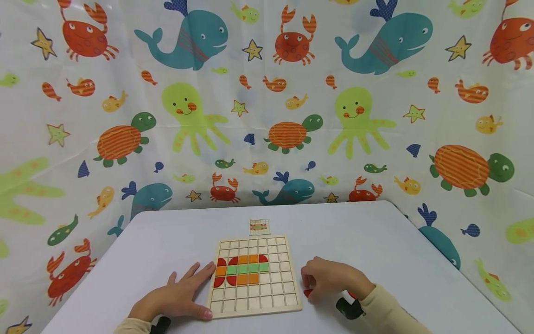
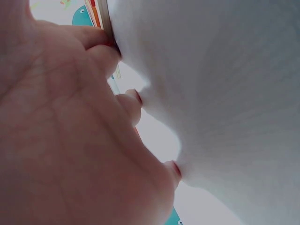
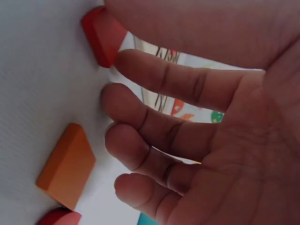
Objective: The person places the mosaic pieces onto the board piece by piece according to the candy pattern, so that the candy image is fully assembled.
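Note:
A wooden grid board [image 1: 278, 301] lies on the table, its upper left squares filled with red, orange and green tiles. My left hand [image 1: 177, 296] rests with fingers spread on the table, thumb and fingertips against the board's left edge. Beyond the board's right edge, my right hand [image 1: 331, 278] pinches a red tile with a rounded side [image 3: 104, 37] between thumb and index finger, low over the table. The other fingers curl loosely beside it. In the right wrist view, an orange square tile [image 3: 68, 166] lies near those fingers.
Behind the board lies a small picture card [image 1: 259, 227] with a grid pattern. Another red tile [image 1: 352, 294] shows under my right wrist, beside a black wrist camera [image 1: 349, 308]. A curtain printed with sea animals [image 1: 250, 134] hangs behind the white table [image 1: 179, 241].

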`<state>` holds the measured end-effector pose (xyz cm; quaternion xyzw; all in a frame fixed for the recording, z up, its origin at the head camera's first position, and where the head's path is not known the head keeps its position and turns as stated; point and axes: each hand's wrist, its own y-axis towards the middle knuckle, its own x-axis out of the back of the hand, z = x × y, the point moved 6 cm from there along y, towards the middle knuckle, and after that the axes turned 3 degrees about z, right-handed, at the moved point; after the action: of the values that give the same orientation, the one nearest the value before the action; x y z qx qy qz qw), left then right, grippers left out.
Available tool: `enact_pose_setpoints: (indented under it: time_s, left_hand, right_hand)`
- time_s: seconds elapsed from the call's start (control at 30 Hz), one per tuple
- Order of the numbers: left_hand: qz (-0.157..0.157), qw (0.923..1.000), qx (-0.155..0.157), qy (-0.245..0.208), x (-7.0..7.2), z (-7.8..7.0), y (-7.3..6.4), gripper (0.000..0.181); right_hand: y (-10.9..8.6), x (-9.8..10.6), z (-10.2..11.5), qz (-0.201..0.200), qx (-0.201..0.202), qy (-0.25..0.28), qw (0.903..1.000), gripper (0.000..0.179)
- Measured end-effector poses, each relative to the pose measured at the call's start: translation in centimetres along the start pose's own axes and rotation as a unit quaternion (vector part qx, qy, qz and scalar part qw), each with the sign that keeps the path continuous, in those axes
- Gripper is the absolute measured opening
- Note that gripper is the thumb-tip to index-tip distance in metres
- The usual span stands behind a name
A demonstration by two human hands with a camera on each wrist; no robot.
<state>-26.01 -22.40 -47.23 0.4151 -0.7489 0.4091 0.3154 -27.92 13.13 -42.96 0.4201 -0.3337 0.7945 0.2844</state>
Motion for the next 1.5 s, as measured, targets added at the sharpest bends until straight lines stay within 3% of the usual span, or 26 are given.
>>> enact_pose_setpoints:
  time_s: [0.17, 0.37, 0.53, 0.63, 0.97, 1.1, 1.23, 1.5]
  left_hand:
    - [0.0, 1.0, 0.001, 0.001, -0.1, 0.0, 0.1, 0.122]
    - [0.0, 1.0, 0.004, 0.004, -0.1, 0.0, 0.1, 0.121]
    - [-0.001, 1.0, 0.008, 0.002, -0.1, 0.0, 0.1, 0.122]
    - [-0.002, 1.0, 0.006, 0.004, -0.1, 0.0, 0.1, 0.122]
    - [0.002, 1.0, 0.004, 0.0, 0.0, -0.3, -0.2, 0.119]
    - [0.005, 1.0, -0.002, -0.006, 0.1, -0.4, -0.3, 0.118]
    - [0.006, 0.9999, 0.0, -0.01, 0.1, -0.5, -0.4, 0.118]
    - [0.001, 0.9999, 0.013, -0.009, 0.0, -0.5, -0.3, 0.119]
  right_hand:
    - [0.4, -0.7, -0.7, 0.011, 0.024, -0.026, 0.9993, 0.027]
    - [1.1, -1.0, -1.5, 0.02, 0.057, -0.02, 0.998, 0.026]
    - [0.8, -0.5, -0.9, 0.015, 0.06, 0.037, 0.9974, 0.025]
    - [0.5, 0.2, -0.3, 0.002, 0.057, 0.105, 0.9929, 0.022]
    - [1.2, 1.0, 0.7, -0.037, 0.101, 0.269, 0.957, 0.007]
    - [1.5, 1.2, 0.9, -0.058, 0.108, 0.281, 0.9519, 0.013]
    - [1.7, 1.3, 1.3, -0.06, 0.119, 0.266, 0.9548, 0.02]
    - [2.9, 1.6, 2.6, -0.074, 0.118, 0.272, 0.9522, 0.013]
